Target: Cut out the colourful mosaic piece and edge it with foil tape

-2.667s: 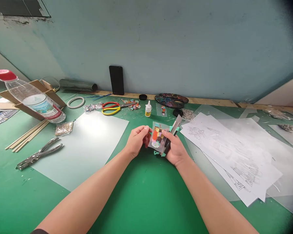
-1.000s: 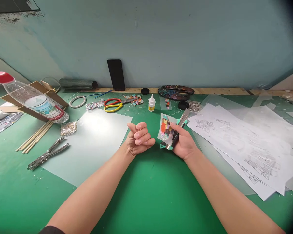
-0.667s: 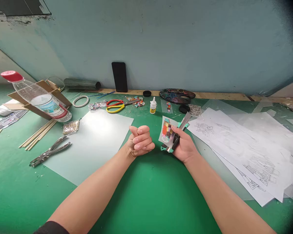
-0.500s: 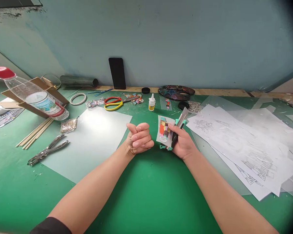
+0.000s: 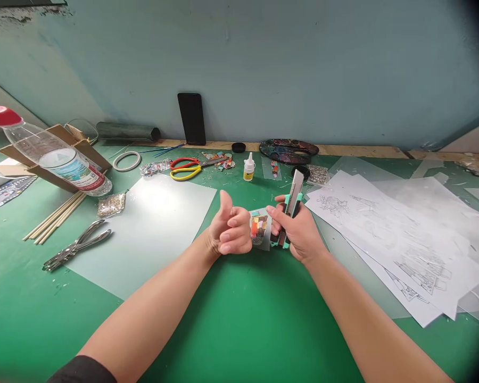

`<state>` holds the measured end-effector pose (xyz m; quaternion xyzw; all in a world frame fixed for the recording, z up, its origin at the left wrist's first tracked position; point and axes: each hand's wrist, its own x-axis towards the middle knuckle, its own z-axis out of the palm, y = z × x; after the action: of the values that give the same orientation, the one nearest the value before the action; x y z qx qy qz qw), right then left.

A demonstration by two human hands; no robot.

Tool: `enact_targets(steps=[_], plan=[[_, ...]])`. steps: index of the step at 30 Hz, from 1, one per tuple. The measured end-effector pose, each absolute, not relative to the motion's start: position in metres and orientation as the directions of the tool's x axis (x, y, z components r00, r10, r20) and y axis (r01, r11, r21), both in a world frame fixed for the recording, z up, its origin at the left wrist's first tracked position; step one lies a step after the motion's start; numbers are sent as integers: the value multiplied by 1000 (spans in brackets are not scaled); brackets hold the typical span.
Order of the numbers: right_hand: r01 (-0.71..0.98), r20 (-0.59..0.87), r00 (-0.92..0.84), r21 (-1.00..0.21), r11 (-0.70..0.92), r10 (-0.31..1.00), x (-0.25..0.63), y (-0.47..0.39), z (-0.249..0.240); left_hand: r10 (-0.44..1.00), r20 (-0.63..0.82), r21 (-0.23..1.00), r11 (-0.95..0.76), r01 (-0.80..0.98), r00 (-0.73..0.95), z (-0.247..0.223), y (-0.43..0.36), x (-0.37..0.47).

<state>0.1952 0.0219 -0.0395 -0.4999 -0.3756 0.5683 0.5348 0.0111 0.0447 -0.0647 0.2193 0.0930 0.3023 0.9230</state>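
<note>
My right hand [image 5: 301, 231] is closed around a black and teal utility knife [image 5: 292, 205], its wide blade pointing up and away. Between my hands stands a small translucent sheet [image 5: 265, 242] bearing a colourful patchwork of orange, yellow, brown and purple bits. Its left edge passes behind the curled fingers of my left hand [image 5: 231, 231], which seem to hold it; the exact grip is hidden. The left thumb points up, off the sheet. The right fingers are close to the sheet's right edge, with the thumb lying along the knife.
Beyond my hands are a small glue bottle [image 5: 248, 167], red and yellow scissors [image 5: 187, 169] and a paint-stained palette [image 5: 287, 151]. Leftward lie a translucent sheet [image 5: 155, 229], a hole punch [image 5: 77, 244], wooden sticks [image 5: 56, 218] and a tilted plastic bottle [image 5: 69, 162]. Drawings [image 5: 395, 229] spread rightward.
The small patchwork sheet has moved left, out from under my right thumb to my left fingers. My left thumb has risen. The utility knife now stands more upright.
</note>
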Motion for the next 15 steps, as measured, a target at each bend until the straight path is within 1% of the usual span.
enact_targets(steps=[2,5,7,11,15], plan=[[-127,-101,90,-988,-89,991,195,18,-37,470,-42,481,783,-394,882,-58,44,13],[54,-2,10,-999,-3,1000,195,12,-32,325,-55,508,823,-254,944,-50,42,17],[133,37,-38,-990,42,999,194,9,-28,252,-67,521,834,-181,965,-49,43,19],[185,15,-60,-982,26,998,194,7,-24,153,-146,549,834,-48,977,-53,46,21],[180,-14,-76,-984,-1,997,195,8,-25,131,-206,572,820,11,970,-58,48,21]])
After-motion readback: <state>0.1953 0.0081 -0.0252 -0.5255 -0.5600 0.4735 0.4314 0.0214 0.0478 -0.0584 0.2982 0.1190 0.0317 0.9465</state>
